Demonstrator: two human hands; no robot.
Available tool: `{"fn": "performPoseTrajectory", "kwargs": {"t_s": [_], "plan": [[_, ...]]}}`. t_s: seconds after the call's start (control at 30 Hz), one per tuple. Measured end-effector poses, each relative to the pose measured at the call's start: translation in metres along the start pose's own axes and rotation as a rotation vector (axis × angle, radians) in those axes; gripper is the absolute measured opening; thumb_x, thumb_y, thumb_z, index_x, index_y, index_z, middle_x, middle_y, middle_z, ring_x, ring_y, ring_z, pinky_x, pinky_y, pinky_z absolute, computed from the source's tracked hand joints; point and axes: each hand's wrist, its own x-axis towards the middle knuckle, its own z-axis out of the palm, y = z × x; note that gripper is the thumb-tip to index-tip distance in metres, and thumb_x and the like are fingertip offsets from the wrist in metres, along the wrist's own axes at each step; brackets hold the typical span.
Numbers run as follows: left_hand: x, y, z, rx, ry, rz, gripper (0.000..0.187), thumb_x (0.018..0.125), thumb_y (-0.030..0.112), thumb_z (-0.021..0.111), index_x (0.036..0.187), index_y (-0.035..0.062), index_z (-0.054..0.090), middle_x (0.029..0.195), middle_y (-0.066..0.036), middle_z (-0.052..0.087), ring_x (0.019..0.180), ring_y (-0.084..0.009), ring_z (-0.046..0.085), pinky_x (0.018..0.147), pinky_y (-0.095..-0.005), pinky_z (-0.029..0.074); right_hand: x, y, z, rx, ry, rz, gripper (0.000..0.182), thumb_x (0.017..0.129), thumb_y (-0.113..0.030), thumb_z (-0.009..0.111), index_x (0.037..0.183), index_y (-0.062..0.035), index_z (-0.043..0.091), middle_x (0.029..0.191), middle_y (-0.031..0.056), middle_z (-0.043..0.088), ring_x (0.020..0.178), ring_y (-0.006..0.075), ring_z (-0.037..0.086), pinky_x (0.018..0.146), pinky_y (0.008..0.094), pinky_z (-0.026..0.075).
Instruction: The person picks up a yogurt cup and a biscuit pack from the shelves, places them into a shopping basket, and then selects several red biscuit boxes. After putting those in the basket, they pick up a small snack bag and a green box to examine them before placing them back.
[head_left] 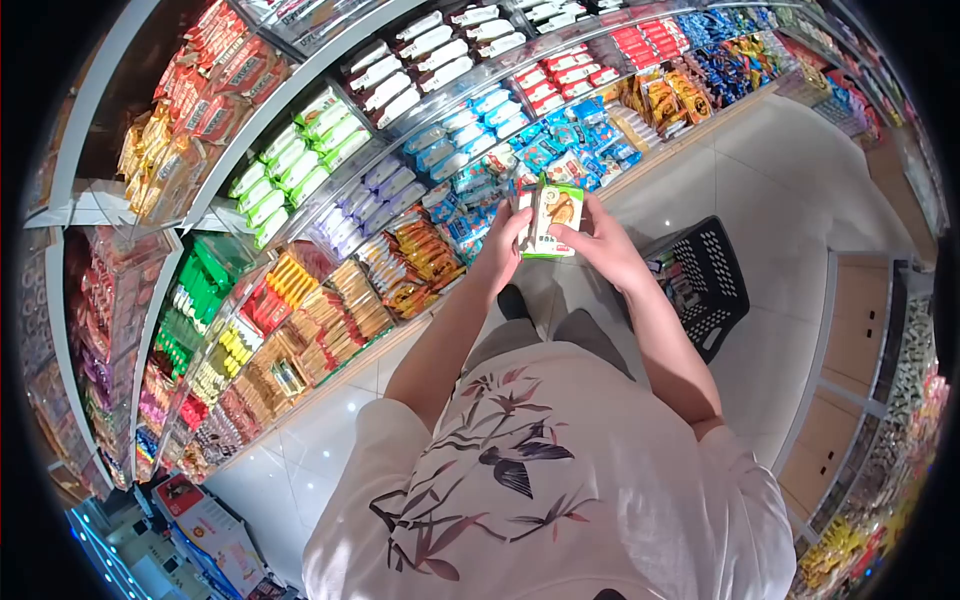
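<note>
In front of my body I hold a white and green snack packet (556, 216) with a brown food picture and dark printing on its face. My left hand (500, 250) grips its left side, fingers mostly hidden behind it. On the right side, my right hand (608, 248) closes around the edge with the thumb lying across the lower front. Just beyond the packet are shelf bins of blue wrapped snacks (580, 135).
A black shopping basket (715, 290) with several packages inside stands on the tiled floor (770, 190) to my right. Tiered shelves of wrapped snacks, including green packs (290, 165), curve across the front and left. Wooden cabinets (840, 370) stand at far right.
</note>
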Motion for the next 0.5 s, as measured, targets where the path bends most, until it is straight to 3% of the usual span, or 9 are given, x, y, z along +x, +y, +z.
{"fn": "performPoseTrajectory", "kwargs": {"t_s": [0.13,0.23,0.37,0.5], "plan": [[0.0,0.013,-0.005,-0.081,0.024,-0.021,0.039,0.098,0.024,0.043,0.134,0.0073,0.04,0.125,-0.009,0.054,0.113,-0.0192,0.057,0.093,-0.0384,0.049,0.027,0.001,0.001,0.146,-0.023,0.009,0.061,0.085,-0.018,0.071,0.134,-0.0001,0.039,0.112,0.0089,0.059,0.099,0.015,0.059,0.082,0.029,0.05],[0.006,0.026,-0.012,-0.069,0.017,-0.04,0.046,0.096,0.025,0.052,0.135,0.0076,0.035,0.126,-0.009,0.051,0.111,-0.0161,0.057,0.087,-0.0347,0.051,0.044,0.003,0.0,0.275,-0.031,0.145,0.061,0.086,-0.019,0.07,0.135,-0.0032,0.039,0.111,0.0081,0.059,0.1,0.0142,0.06,0.081,0.0286,0.051],[0.02,0.026,-0.019,-0.103,0.168,-0.065,0.052,0.093,0.027,0.057,0.135,0.0076,0.033,0.122,-0.009,0.053,0.105,-0.017,0.06,0.086,-0.0357,0.053,0.068,0.002,-0.005,0.222,-0.111,0.184,0.059,0.086,-0.021,0.07,0.135,-0.0068,0.04,0.111,0.0068,0.059,0.1,0.0137,0.06,0.08,0.0289,0.053],[0.031,0.033,-0.005,-0.106,0.19,-0.01,0.053,0.092,0.027,0.056,0.136,0.0093,0.033,0.12,-0.008,0.054,0.106,-0.0173,0.059,0.085,-0.0349,0.053,0.097,-0.005,-0.027,0.157,-0.233,0.174,0.054,0.085,-0.02,0.07,0.131,-0.0081,0.043,0.111,0.0049,0.059,0.1,0.0133,0.06,0.08,0.0294,0.053]]}}
